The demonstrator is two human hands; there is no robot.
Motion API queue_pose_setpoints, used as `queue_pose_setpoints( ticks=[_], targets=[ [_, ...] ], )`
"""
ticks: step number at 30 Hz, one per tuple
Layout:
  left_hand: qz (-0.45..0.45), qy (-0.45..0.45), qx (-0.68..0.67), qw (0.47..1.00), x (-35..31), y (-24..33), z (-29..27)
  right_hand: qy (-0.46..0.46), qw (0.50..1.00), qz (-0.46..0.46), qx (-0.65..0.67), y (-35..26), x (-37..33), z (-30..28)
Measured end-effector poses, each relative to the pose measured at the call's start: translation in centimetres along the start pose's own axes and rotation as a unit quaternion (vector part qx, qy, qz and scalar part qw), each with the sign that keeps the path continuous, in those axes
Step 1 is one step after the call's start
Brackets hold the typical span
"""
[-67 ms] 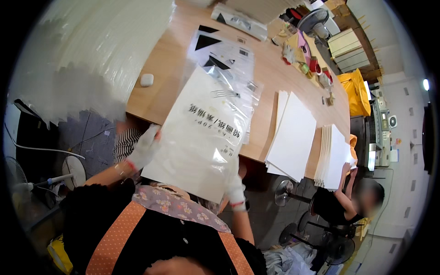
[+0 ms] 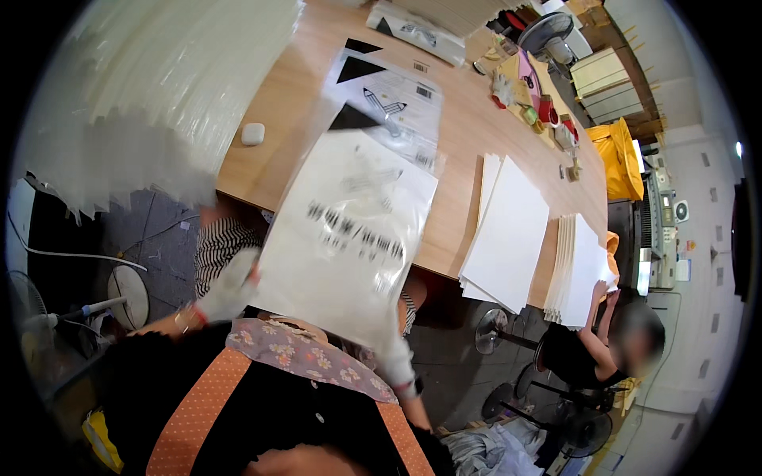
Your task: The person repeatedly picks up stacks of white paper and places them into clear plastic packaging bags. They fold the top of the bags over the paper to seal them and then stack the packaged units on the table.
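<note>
Our white-gloved left hand (image 2: pixel 230 289) and right hand (image 2: pixel 395 361) grip between them a rectangular clear-plastic-bagged white pack (image 2: pixel 337 274), lengthwise away.

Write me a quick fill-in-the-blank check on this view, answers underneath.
1. The left hand and right hand both wear ____ gloves.
2. Between them, the clear bag bears ____ print.
3. A small white rounded object lies on the table, to the ____ of the bag.
4. The co-worker wears a ____ top.

Missing words: white; black; left; black.
</note>
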State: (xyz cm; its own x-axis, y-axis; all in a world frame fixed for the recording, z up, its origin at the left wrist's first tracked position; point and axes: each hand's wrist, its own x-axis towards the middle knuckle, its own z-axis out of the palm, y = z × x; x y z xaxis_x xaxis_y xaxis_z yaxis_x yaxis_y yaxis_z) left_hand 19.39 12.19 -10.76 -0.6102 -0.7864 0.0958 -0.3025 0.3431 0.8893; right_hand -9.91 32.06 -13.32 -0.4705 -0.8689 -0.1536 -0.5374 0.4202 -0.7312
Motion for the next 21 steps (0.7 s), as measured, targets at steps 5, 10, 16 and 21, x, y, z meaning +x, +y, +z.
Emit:
queue_pose_setpoints(
  ticks=[5, 10, 16, 21],
  targets=[
    [0.07, -0.15, -0.065, 0.984, -4.9, -5.7, 0.5, 0.05, 0.997, -0.061, -0.008, -0.5, -5.7, 2.5],
    [-0.276, 0.039, -0.345, 0.896, -1.4, 2.9, 0.8, 0.038, 0.998, -0.055, -0.003, -0.1, -2.5, -0.3],
    [-0.036, -0.061, -0.218, 0.973, 5.7, 4.3, 2.1, 0.008, 0.947, 0.081, 0.311, 6.1, 0.3, -3.5],
    [0.241, -0.091, -0.05, 0.965, 11.9, 16.6, -0.4, 0.004, 0.882, 0.045, 0.47, -4.0, 6.5, 1.5]
  ],
)
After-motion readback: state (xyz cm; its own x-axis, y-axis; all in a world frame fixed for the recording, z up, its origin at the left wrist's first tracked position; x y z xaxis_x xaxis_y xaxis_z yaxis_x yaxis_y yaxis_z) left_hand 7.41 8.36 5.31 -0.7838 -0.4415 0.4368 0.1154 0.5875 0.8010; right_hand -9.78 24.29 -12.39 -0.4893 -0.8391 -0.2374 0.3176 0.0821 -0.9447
